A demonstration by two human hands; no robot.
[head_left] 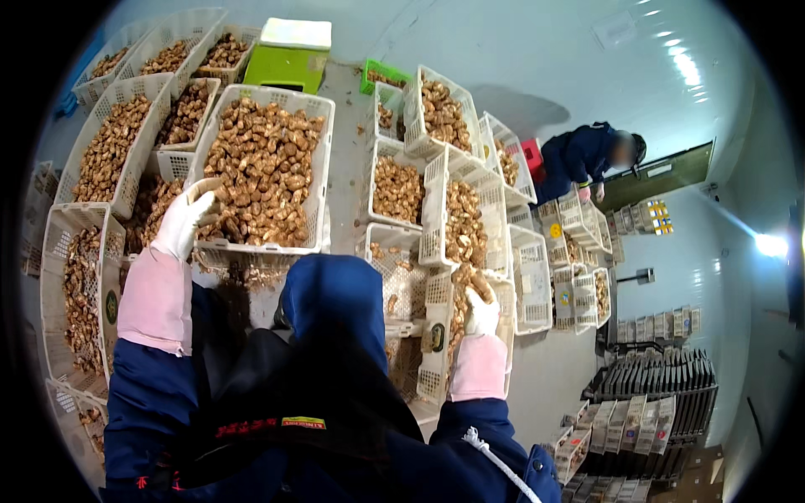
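My left hand (189,216), in a stained white glove with a pink cuff, is at the left rim of a large white crate (324,178). Its thumb and fingers are apart at the edge of a heap of brown mushrooms (262,172), and I see nothing held in it. On the right, my gloved right hand (481,313) is over a narrower white crate (434,337) partly filled with mushrooms. Its browned fingers curl around what looks like a mushroom (466,275); the fingertips partly hide it.
More mushroom crates (63,289) stand along the left and ahead. A green box (285,69) with a white lid stands beyond the large crate. White crates line the right, one sparsely filled (394,272). A co-worker (579,159) bends over crates at far right, near stacked racks (654,377).
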